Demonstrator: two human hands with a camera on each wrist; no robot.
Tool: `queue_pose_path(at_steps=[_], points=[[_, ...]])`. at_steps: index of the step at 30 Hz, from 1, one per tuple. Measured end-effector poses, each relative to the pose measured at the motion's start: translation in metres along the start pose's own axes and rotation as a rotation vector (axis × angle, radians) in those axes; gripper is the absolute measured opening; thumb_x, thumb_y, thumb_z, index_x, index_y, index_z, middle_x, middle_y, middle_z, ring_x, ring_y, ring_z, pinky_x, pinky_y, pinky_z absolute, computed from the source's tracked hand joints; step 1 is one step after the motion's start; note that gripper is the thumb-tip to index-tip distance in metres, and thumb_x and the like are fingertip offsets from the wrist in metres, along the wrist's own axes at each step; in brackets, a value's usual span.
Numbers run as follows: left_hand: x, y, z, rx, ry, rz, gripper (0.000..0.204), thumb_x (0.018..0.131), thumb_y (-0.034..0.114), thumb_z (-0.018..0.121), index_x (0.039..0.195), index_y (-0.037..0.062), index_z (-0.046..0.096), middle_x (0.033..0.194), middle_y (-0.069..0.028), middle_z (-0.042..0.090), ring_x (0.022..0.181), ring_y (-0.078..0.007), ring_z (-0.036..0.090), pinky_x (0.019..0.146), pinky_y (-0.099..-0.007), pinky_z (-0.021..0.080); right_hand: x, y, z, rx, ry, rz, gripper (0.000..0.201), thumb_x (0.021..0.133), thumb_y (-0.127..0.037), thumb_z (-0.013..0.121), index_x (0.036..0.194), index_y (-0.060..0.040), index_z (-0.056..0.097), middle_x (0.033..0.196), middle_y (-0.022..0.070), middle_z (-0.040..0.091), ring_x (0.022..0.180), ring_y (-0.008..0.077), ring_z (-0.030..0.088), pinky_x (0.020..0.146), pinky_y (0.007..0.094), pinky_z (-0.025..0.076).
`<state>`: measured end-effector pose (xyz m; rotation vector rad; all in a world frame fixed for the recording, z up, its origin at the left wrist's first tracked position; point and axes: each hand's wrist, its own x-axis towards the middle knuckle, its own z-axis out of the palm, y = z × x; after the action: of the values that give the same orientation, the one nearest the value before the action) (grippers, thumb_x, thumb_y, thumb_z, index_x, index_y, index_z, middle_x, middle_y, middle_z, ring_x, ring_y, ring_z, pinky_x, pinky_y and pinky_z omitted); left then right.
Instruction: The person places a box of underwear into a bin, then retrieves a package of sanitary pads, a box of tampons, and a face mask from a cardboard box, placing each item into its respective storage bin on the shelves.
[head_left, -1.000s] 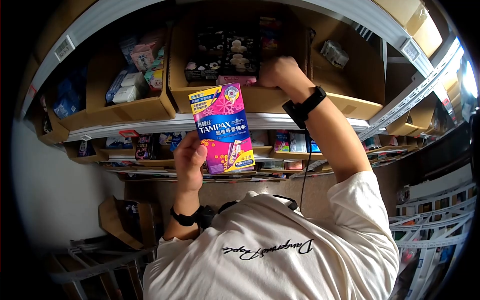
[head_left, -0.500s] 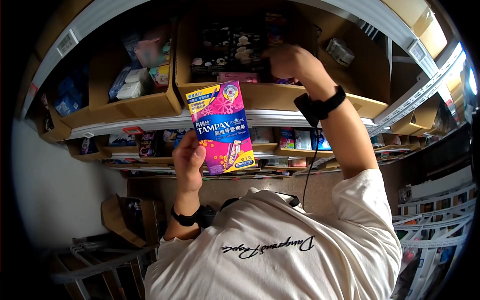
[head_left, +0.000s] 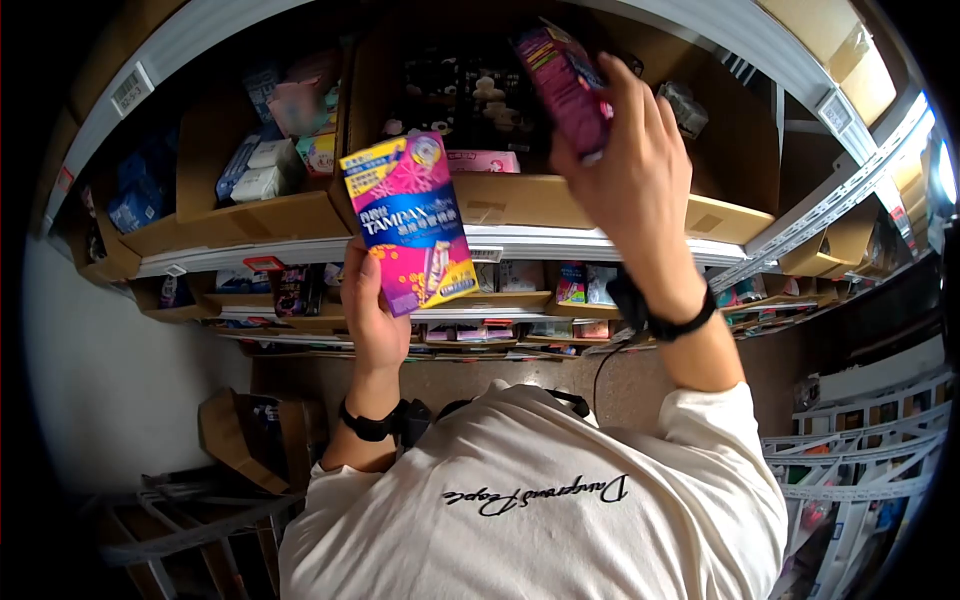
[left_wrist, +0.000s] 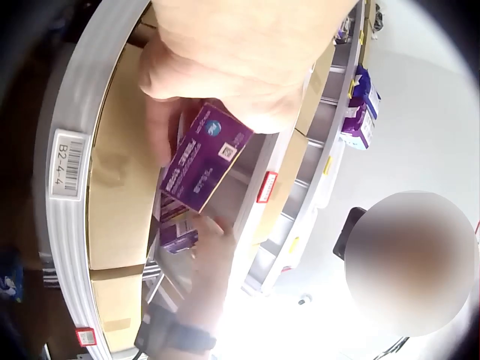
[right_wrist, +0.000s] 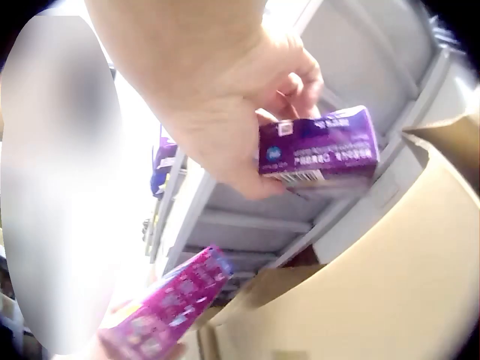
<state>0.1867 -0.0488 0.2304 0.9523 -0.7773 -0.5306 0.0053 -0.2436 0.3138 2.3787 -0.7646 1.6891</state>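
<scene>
Stocked metal shelving (head_left: 300,250), white wall (head_left: 90,370)

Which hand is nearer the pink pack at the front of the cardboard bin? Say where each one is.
Left. The left hand, gripping the Tampax box, sits just below-left of the pink pack. The right hand, holding a purple box, is farther off to its right.

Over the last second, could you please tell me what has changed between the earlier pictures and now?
The right hand, which was reaching into the cardboard bin on the shelf, has drawn back out gripping a purple box. The left hand has lifted and tilted its Tampax box slightly leftward. The left hand's grip, the bin and the shelves stay as they were.
</scene>
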Motion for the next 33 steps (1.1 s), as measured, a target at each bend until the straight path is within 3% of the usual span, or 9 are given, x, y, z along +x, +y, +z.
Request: queue_pose_path(at_steps=[5, 7, 8, 14, 16, 19, 22, 27, 33], points=[[0.006, -0.003, 0.018, -0.415, -0.022, -0.148, 0.055, 0.102, 0.047, 0.044, 0.142, 0.0083, 0.041, 0.133, -0.0097, 0.056, 0.123, -0.0256, 0.055, 0.106, -0.0454, 0.042, -0.044, -0.046, -0.005, 0.292, 0.036, -0.042, 0.058, 0.067, -0.014, 0.081, 0.12, -0.0028, 0.061, 0.105, 0.0139, 0.058, 0.092, 0.0306, 0.055, 0.077, 0.0402, 0.044], [0.008, -0.008, 0.023, -0.775, -0.245, -0.175, 0.068, 0.099, 0.057, 0.041, 0.147, 0.0086, 0.037, 0.141, -0.0103, 0.052, 0.129, -0.028, 0.052, 0.108, -0.0483, 0.04, -0.056, -0.049, 0.002, 0.475, -0.01, 0.031, 0.059, 0.068, -0.013, 0.084, 0.12, -0.0001, 0.06, 0.112, 0.0171, 0.057, 0.098, 0.0329, 0.054, 0.085, 0.0427, 0.046], [0.009, -0.01, 0.026, -0.8, -0.289, -0.176, 0.076, 0.096, 0.065, 0.042, 0.146, 0.0084, 0.038, 0.144, -0.0107, 0.05, 0.131, -0.0286, 0.05, 0.109, -0.0493, 0.04, -0.064, -0.053, 0.008, 0.733, -0.055, 0.209, 0.054, 0.074, -0.017, 0.082, 0.121, -0.0008, 0.059, 0.126, 0.0212, 0.051, 0.111, 0.0352, 0.052, 0.096, 0.0455, 0.045], [0.011, -0.018, 0.019, -0.778, -0.376, -0.204, 0.085, 0.092, 0.067, 0.045, 0.15, 0.0056, 0.033, 0.148, -0.0153, 0.045, 0.134, -0.0339, 0.047, 0.11, -0.0537, 0.038, -0.082, -0.031, 0.018, 1.122, -0.187, 0.319, 0.043, 0.092, -0.02, 0.068, 0.129, -0.0031, 0.052, 0.156, 0.0238, 0.02, 0.141, 0.0368, 0.033, 0.113, 0.047, 0.032], [0.009, -0.024, 0.008, -0.794, -0.376, -0.17, 0.084, 0.094, 0.064, 0.046, 0.151, 0.0042, 0.029, 0.149, -0.0183, 0.042, 0.135, -0.0368, 0.045, 0.111, -0.0558, 0.037, -0.081, -0.038, 0.011, 1.011, -0.218, 0.43, 0.07, 0.085, -0.017, 0.078, 0.14, -0.0025, 0.038, 0.157, 0.0223, 0.019, 0.14, 0.0307, 0.036, 0.114, 0.0414, 0.033], [0.01, -0.02, 0.011, -0.881, -0.351, -0.246, 0.075, 0.098, 0.059, 0.041, 0.149, 0.0045, 0.032, 0.147, -0.0189, 0.045, 0.131, -0.0375, 0.049, 0.109, -0.0557, 0.039, -0.081, -0.041, 0.012, 0.834, -0.183, 0.414, 0.105, 0.069, -0.025, 0.092, 0.147, -0.0004, 0.025, 0.145, 0.0187, 0.037, 0.132, 0.026, 0.043, 0.112, 0.0385, 0.035], [0.013, -0.02, 0.014, -0.854, -0.36, -0.248, 0.073, 0.099, 0.06, 0.036, 0.148, 0.0063, 0.035, 0.145, -0.0166, 0.048, 0.129, -0.0348, 0.052, 0.108, -0.055, 0.041, -0.082, -0.045, 0.005, 0.849, -0.217, 0.448, 0.107, 0.07, -0.024, 0.092, 0.147, -0.0003, 0.023, 0.141, 0.0173, 0.042, 0.13, 0.0252, 0.044, 0.111, 0.0386, 0.036], [0.011, -0.01, 0.02, -0.721, -0.215, -0.267, 0.073, 0.097, 0.063, 0.038, 0.147, 0.01, 0.038, 0.143, -0.0137, 0.051, 0.13, -0.0331, 0.052, 0.11, -0.0547, 0.038, -0.079, -0.045, -0.002, 1.474, -0.122, 0.638, 0.056, 0.093, 0.003, 0.046, 0.147, 0.0002, 0.031, 0.146, 0.013, 0.041, 0.128, 0.0199, 0.046, 0.109, 0.0353, 0.038], [0.012, 0.001, 0.017, -0.712, -0.194, -0.284, 0.073, 0.096, 0.063, 0.04, 0.146, 0.0103, 0.04, 0.142, -0.0136, 0.052, 0.129, -0.033, 0.052, 0.11, -0.0533, 0.038, -0.079, -0.037, -0.006, 1.61, -0.171, 0.59, 0.068, 0.08, 0.012, 0.04, 0.147, 0.0019, 0.035, 0.149, 0.0132, 0.042, 0.128, 0.0209, 0.05, 0.107, 0.0333, 0.041]])
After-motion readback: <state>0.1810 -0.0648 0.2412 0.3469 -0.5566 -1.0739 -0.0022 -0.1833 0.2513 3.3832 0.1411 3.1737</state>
